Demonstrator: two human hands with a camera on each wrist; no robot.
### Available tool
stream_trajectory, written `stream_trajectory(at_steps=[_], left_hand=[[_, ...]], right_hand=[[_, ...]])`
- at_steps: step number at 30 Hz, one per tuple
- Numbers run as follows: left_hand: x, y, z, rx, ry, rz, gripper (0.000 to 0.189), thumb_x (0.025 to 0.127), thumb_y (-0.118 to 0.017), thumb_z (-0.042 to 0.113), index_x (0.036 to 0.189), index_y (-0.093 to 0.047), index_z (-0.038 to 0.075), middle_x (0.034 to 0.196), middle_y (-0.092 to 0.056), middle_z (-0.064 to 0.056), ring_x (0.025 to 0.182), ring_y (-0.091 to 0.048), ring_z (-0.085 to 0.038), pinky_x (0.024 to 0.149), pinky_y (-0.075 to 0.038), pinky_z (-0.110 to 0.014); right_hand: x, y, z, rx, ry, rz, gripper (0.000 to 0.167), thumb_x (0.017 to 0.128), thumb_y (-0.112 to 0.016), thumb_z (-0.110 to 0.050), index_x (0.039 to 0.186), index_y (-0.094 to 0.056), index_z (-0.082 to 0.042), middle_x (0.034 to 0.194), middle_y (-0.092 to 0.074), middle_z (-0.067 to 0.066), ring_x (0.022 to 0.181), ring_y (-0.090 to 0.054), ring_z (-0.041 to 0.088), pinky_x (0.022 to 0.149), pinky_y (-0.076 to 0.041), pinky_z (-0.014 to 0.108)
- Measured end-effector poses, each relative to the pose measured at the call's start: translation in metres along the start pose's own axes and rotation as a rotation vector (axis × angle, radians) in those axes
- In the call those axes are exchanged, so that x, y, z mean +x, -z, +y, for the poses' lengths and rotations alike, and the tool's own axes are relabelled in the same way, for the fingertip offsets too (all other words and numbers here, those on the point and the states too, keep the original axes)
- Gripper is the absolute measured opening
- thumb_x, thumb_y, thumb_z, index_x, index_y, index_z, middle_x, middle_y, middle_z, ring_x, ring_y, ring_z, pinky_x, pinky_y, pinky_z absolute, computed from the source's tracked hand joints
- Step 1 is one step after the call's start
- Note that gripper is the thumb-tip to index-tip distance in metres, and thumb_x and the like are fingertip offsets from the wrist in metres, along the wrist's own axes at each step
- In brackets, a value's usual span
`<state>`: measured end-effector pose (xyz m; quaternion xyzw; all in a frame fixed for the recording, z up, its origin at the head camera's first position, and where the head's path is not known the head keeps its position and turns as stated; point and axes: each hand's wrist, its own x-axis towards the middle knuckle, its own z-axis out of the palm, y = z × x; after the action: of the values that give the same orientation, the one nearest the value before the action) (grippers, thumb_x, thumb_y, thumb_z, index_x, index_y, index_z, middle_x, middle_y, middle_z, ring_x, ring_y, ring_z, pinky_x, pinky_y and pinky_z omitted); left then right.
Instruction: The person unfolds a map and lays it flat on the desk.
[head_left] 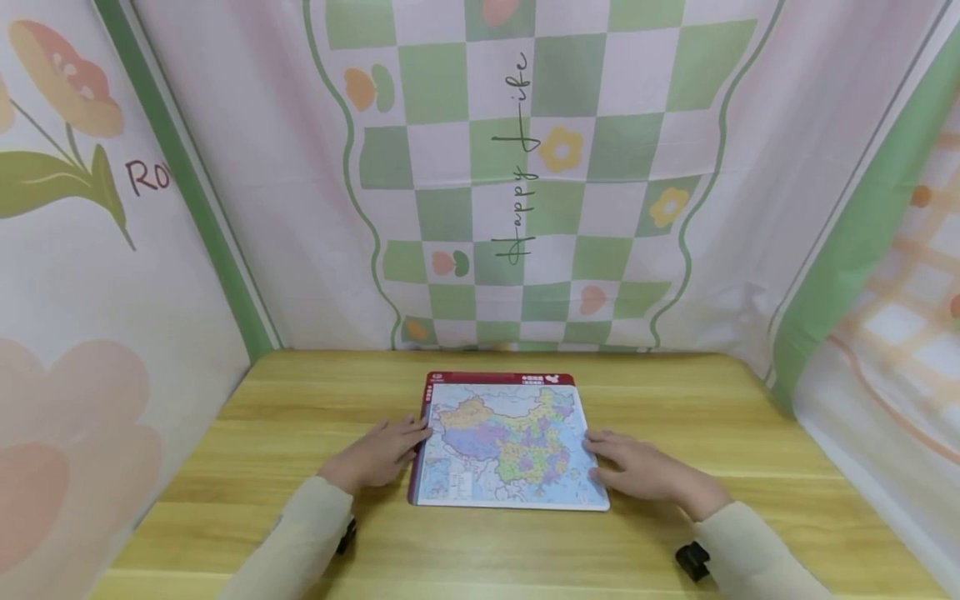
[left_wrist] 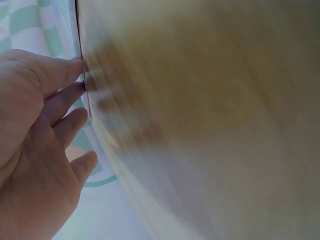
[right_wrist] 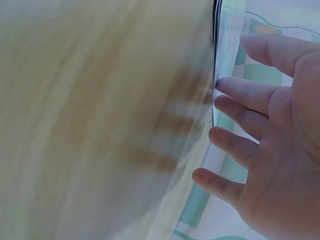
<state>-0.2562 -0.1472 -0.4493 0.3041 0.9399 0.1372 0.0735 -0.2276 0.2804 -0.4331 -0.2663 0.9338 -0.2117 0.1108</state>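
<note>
A map board (head_left: 510, 442) with a dark red border along its top and left lies flat on the wooden table. It shows a coloured map of China. At the board's left edge are the fingertips of my left hand (head_left: 381, 454), fingers stretched toward it. My right hand (head_left: 648, 473) reaches the opposite edge, thumb and fingers spread. From the left wrist, the hand (left_wrist: 40, 125) appears with thumb and forefinger right at the board's thin edge. The right wrist view has the hand (right_wrist: 280, 130) with straight, spread fingers, several tips at the edge.
Wood-grain table (head_left: 300, 392) surrounds the board. Behind it hangs a curtain (head_left: 562, 208) with green and white checks and flowers. Printed cloth also closes off the left and right sides. Black wrist devices (head_left: 692, 560) sit under the pale sleeves (head_left: 757, 550).
</note>
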Motion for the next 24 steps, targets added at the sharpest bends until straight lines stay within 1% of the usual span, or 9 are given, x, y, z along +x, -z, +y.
stream_trajectory(at_steps=[4, 11, 14, 17, 18, 20, 21, 23, 24], left_hand=[[0.0, 0.001, 0.001, -0.001, -0.005, 0.001, 0.042, 0.106, -0.049, 0.014, 0.148, -0.048, 0.005, 0.157, -0.038, -0.014, 0.145, -0.031, -0.035, 0.117, -0.023, -0.058], [-0.001, 0.003, 0.004, -0.044, -0.065, 0.003, 0.042, 0.103, -0.056, 0.01, 0.143, -0.05, -0.002, 0.152, -0.041, -0.021, 0.14, -0.04, -0.035, 0.112, -0.036, -0.048], [-0.002, 0.004, 0.006, -0.054, -0.071, -0.002, 0.043, 0.102, -0.059, 0.011, 0.142, -0.052, -0.002, 0.15, -0.043, -0.022, 0.138, -0.042, -0.035, 0.11, -0.039, -0.046], [-0.003, 0.004, 0.006, -0.043, -0.075, -0.004, 0.044, 0.101, -0.062, 0.016, 0.14, -0.055, -0.001, 0.148, -0.046, -0.021, 0.136, -0.046, -0.035, 0.109, -0.042, -0.045], [-0.003, 0.004, 0.006, -0.041, -0.08, -0.004, 0.044, 0.1, -0.064, 0.019, 0.139, -0.057, 0.0, 0.146, -0.049, -0.02, 0.133, -0.05, -0.033, 0.107, -0.044, -0.044], [-0.003, 0.004, 0.005, -0.032, -0.1, 0.002, 0.045, 0.097, -0.068, 0.024, 0.135, -0.061, 0.002, 0.139, -0.058, -0.017, 0.117, -0.063, -0.026, 0.101, -0.05, -0.039], [-0.003, 0.003, 0.005, -0.027, -0.108, 0.003, 0.045, 0.096, -0.07, 0.027, 0.134, -0.063, 0.003, 0.135, -0.061, -0.015, 0.108, -0.065, -0.021, 0.099, -0.052, -0.037], [-0.002, 0.003, 0.005, -0.027, -0.128, 0.008, 0.046, 0.093, -0.073, 0.032, 0.129, -0.067, 0.005, 0.127, -0.067, -0.011, 0.09, -0.064, -0.011, 0.092, -0.055, -0.032], [-0.002, 0.003, 0.006, -0.029, -0.134, 0.012, 0.047, 0.091, -0.075, 0.034, 0.127, -0.069, 0.006, 0.124, -0.069, -0.009, 0.085, -0.061, -0.007, 0.089, -0.055, -0.03]], right_hand=[[0.002, 0.001, -0.002, -0.013, -0.01, 0.002, 0.055, 0.103, -0.056, -0.03, 0.141, -0.05, 0.009, 0.15, -0.041, 0.028, 0.138, -0.031, 0.054, 0.111, -0.025, 0.066], [0.008, 0.003, -0.005, -0.034, -0.057, 0.004, 0.052, 0.103, -0.057, -0.027, 0.14, -0.051, 0.008, 0.148, -0.044, 0.028, 0.137, -0.035, 0.052, 0.111, -0.028, 0.065], [0.012, 0.004, -0.004, -0.034, -0.084, -0.003, 0.052, 0.103, -0.056, -0.027, 0.142, -0.049, 0.007, 0.149, -0.043, 0.028, 0.138, -0.035, 0.05, 0.111, -0.029, 0.064], [0.016, 0.004, -0.002, -0.028, -0.106, -0.011, 0.053, 0.104, -0.056, -0.027, 0.144, -0.048, 0.006, 0.15, -0.042, 0.028, 0.139, -0.035, 0.049, 0.112, -0.03, 0.063], [0.017, 0.004, -0.002, -0.027, -0.106, -0.012, 0.053, 0.103, -0.056, -0.027, 0.144, -0.047, 0.007, 0.15, -0.042, 0.028, 0.138, -0.035, 0.049, 0.111, -0.03, 0.063], [0.019, 0.005, -0.002, -0.023, -0.111, -0.015, 0.054, 0.103, -0.056, -0.027, 0.145, -0.046, 0.007, 0.15, -0.042, 0.028, 0.139, -0.035, 0.049, 0.111, -0.03, 0.063], [0.02, 0.005, -0.001, -0.023, -0.112, -0.015, 0.054, 0.103, -0.056, -0.027, 0.145, -0.046, 0.007, 0.15, -0.041, 0.028, 0.138, -0.035, 0.049, 0.111, -0.03, 0.063], [0.022, 0.006, -0.002, -0.028, -0.111, -0.016, 0.054, 0.103, -0.056, -0.026, 0.145, -0.046, 0.007, 0.15, -0.041, 0.029, 0.138, -0.035, 0.049, 0.111, -0.03, 0.062], [0.022, 0.007, -0.002, -0.029, -0.115, -0.015, 0.054, 0.104, -0.056, -0.026, 0.145, -0.046, 0.007, 0.15, -0.041, 0.029, 0.138, -0.035, 0.049, 0.111, -0.031, 0.062]])
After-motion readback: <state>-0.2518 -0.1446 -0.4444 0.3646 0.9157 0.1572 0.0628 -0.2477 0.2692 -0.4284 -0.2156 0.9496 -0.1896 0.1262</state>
